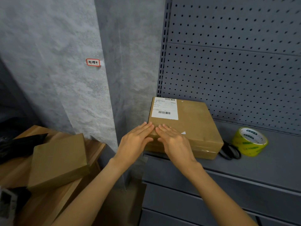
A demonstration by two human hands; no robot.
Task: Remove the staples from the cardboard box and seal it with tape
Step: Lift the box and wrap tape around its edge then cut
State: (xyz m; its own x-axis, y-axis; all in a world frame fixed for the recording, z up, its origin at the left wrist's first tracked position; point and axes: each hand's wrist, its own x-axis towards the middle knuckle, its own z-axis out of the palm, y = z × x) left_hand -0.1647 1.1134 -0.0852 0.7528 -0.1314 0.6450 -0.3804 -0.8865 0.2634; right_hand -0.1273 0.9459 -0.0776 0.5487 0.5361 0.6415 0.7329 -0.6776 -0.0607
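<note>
Hands (156, 139) flat on cardboard box (195, 121); tape roll (250, 141) near.

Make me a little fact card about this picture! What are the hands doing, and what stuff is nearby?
Main thing: cardboard box with a white shipping label, lying flat on a grey shelf
Left hand: fingers straight, pressing the box's near edge
Right hand: fingers straight, flat on the box top
Tape roll: yellow-green, on the shelf, right of the box
Scissors: black handles, between box and tape
Behind: grey pegboard
Left side: another brown box on a wooden table
Staples: cannot see any
</note>
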